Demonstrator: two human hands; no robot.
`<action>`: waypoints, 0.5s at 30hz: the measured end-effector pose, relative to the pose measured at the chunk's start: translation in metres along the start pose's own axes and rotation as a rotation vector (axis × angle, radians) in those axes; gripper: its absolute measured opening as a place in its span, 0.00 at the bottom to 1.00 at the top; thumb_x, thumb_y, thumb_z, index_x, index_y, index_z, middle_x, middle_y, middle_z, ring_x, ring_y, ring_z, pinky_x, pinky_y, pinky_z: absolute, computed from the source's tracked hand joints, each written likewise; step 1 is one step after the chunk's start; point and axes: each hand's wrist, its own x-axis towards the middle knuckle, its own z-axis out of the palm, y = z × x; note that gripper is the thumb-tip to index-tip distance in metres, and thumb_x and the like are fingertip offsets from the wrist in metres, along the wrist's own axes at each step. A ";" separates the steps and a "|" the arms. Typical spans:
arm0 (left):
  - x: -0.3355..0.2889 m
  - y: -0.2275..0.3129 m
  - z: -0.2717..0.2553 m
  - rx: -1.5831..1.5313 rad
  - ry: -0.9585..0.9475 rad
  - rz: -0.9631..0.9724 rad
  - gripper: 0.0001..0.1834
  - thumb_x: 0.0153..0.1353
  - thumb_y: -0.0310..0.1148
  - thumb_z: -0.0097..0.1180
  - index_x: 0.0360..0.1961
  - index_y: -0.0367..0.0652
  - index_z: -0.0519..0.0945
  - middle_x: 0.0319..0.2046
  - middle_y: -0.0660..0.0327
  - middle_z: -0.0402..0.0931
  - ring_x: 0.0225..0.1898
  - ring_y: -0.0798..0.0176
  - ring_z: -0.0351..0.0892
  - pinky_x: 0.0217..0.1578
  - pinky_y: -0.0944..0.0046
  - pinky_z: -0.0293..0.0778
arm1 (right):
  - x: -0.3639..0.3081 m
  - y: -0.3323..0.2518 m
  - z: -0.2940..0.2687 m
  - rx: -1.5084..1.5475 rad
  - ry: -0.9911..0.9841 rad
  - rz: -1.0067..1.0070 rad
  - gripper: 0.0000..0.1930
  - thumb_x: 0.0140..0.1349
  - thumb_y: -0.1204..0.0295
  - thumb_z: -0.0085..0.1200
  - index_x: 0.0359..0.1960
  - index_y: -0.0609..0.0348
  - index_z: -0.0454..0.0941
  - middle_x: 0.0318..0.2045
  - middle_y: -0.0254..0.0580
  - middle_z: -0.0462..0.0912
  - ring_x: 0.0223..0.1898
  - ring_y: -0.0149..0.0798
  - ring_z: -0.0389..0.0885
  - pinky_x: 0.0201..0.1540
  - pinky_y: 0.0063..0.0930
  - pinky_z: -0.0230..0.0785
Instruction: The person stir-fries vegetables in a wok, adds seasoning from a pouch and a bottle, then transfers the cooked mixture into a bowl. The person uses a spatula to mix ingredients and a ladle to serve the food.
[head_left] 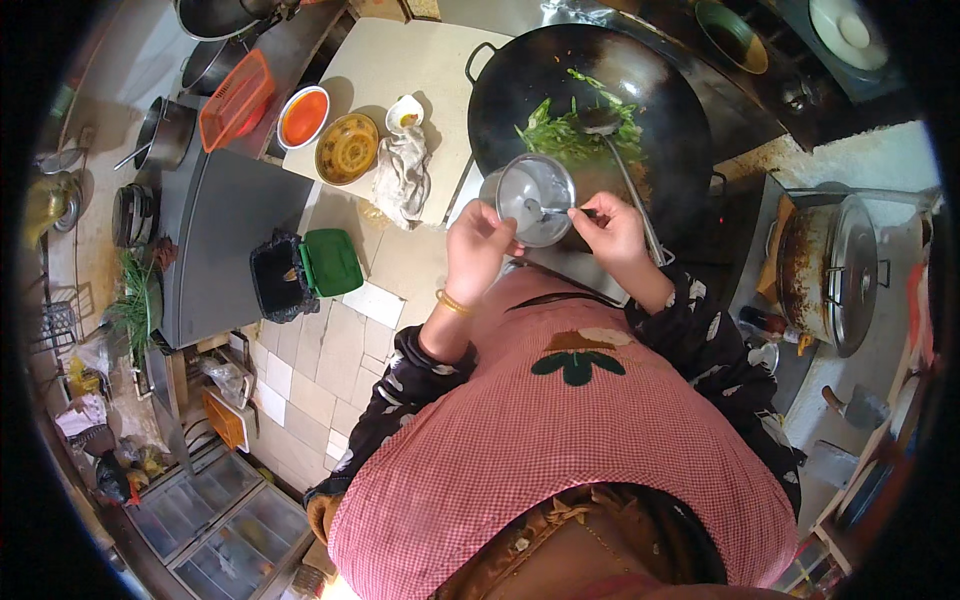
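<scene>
My left hand [480,250] is closed on the rim of a small metal canister [540,182], tipped so that its inside shows. Pinched in my right hand [612,235] is a small spoon [552,211], whose bowl end reaches into the canister. What the canister holds is hard to make out. Just beyond both hands sits a large black wok [500,130] with chopped green vegetables [560,135] in it. A long-handled ladle [601,122] rests in the wok, its handle slanting toward me past my right hand.
On the pale counter [425,60] at left lie a crumpled cloth [403,178], a brown bowl [346,150], a bowl of red-orange liquid [304,117] and a small white dish [405,112]. A lidded pot [815,270] stands right. An open green-lidded bin [330,262] is on the floor.
</scene>
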 end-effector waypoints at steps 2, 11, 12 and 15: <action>0.000 0.000 0.000 -0.010 0.009 0.004 0.09 0.62 0.19 0.54 0.30 0.39 0.65 0.25 0.60 0.74 0.22 0.64 0.81 0.23 0.67 0.80 | 0.003 -0.001 0.001 0.111 0.038 -0.004 0.09 0.62 0.71 0.61 0.26 0.60 0.76 0.17 0.22 0.71 0.20 0.16 0.63 0.21 0.15 0.53; 0.012 -0.017 -0.010 -0.143 0.027 -0.002 0.10 0.61 0.20 0.55 0.29 0.40 0.65 0.24 0.58 0.75 0.21 0.63 0.81 0.23 0.67 0.80 | 0.031 -0.040 -0.057 0.536 0.088 0.512 0.08 0.63 0.72 0.59 0.29 0.56 0.73 0.17 0.21 0.63 0.15 0.17 0.55 0.16 0.16 0.44; 0.012 -0.019 -0.013 -0.124 0.046 -0.015 0.10 0.61 0.20 0.55 0.29 0.40 0.66 0.24 0.60 0.75 0.21 0.64 0.81 0.23 0.67 0.80 | 0.034 -0.042 -0.063 0.537 0.101 0.504 0.08 0.64 0.71 0.59 0.29 0.56 0.73 0.18 0.21 0.63 0.15 0.17 0.55 0.16 0.16 0.44; 0.012 -0.022 -0.023 -0.113 0.087 -0.051 0.10 0.61 0.21 0.55 0.29 0.41 0.66 0.24 0.61 0.74 0.21 0.64 0.81 0.23 0.67 0.80 | 0.045 -0.034 -0.075 0.486 0.156 0.493 0.10 0.64 0.70 0.58 0.27 0.55 0.71 0.19 0.22 0.63 0.15 0.17 0.55 0.16 0.16 0.44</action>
